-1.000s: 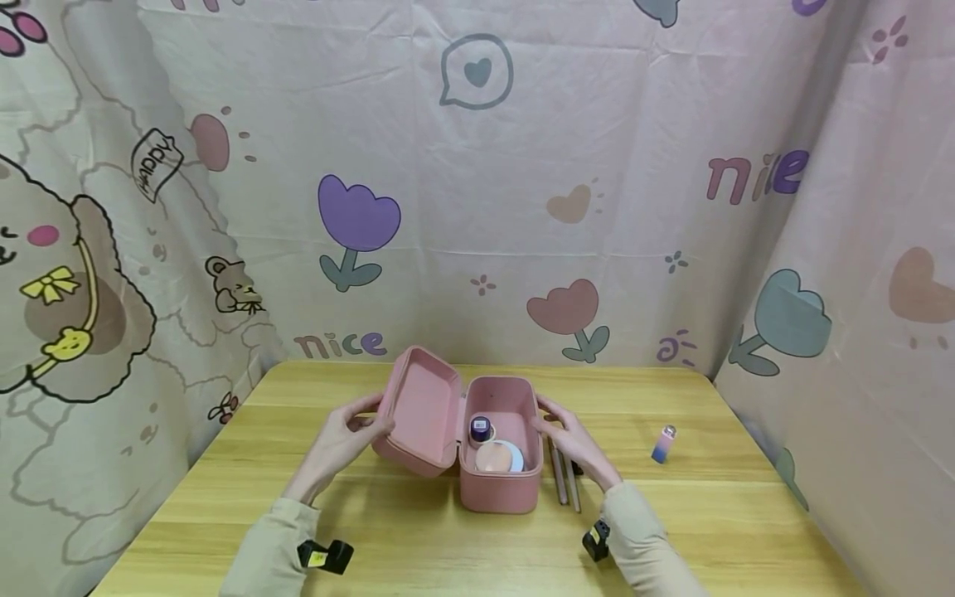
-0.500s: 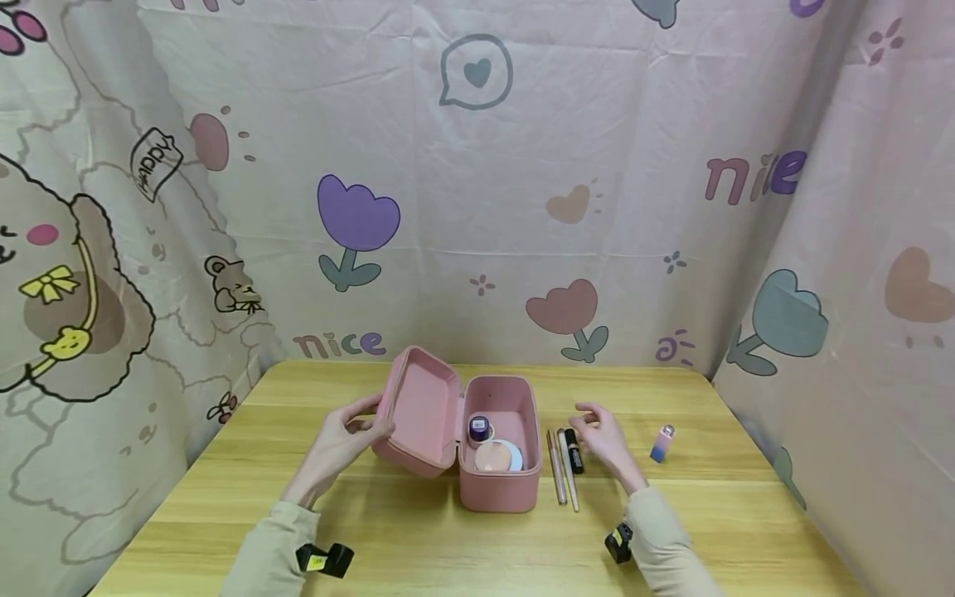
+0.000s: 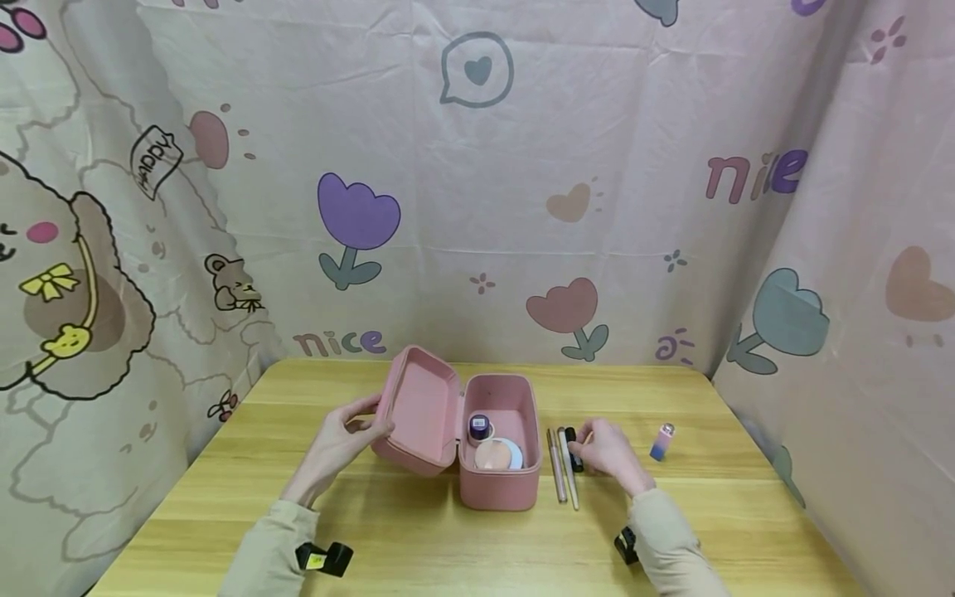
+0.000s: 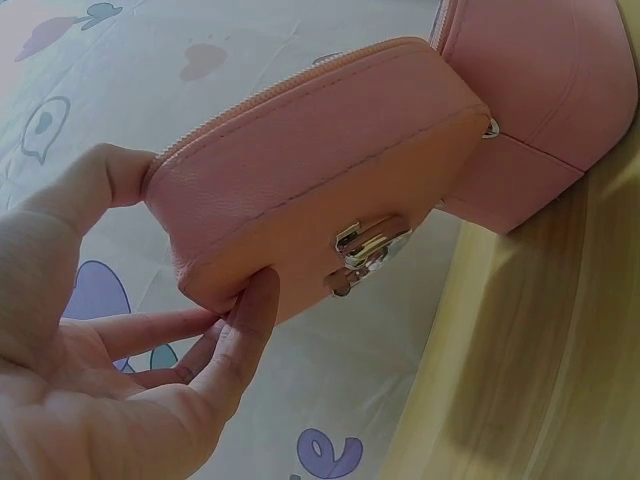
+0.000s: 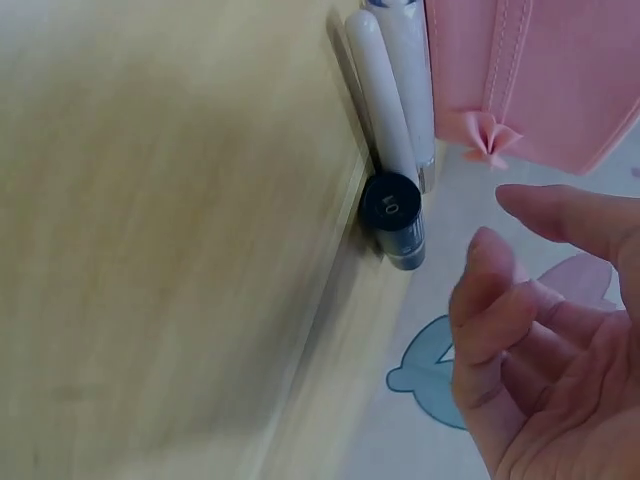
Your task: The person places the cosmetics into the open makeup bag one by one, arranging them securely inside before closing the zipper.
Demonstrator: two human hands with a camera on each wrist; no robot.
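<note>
A pink cosmetic case point(image 3: 498, 489) stands unzipped on the table. Its lid point(image 3: 421, 406) is swung out to the left. My left hand point(image 3: 339, 439) grips the lid's outer edge, thumb on the zipper rim and fingers underneath in the left wrist view. Inside lie a dark purple-capped jar point(image 3: 480, 427) and a round powder puff point(image 3: 492, 455) over a pale round piece. My right hand point(image 3: 608, 452) is beside a black cosmetic tube point(image 5: 393, 200). Its thumb and fingers are parted and bent, with nothing between them in the right wrist view.
Two slim pen-like sticks, one pinkish point(image 3: 557, 473) and one white point(image 3: 569, 474), lie between the case and the black tube. A pink-to-blue small tube point(image 3: 661, 442) lies farther right. A printed curtain point(image 3: 477, 207) hangs behind the wooden table point(image 3: 418, 547).
My right hand has left the case's right side, swung right, then come down beside the black tube. The left hand still holds the lid in place.
</note>
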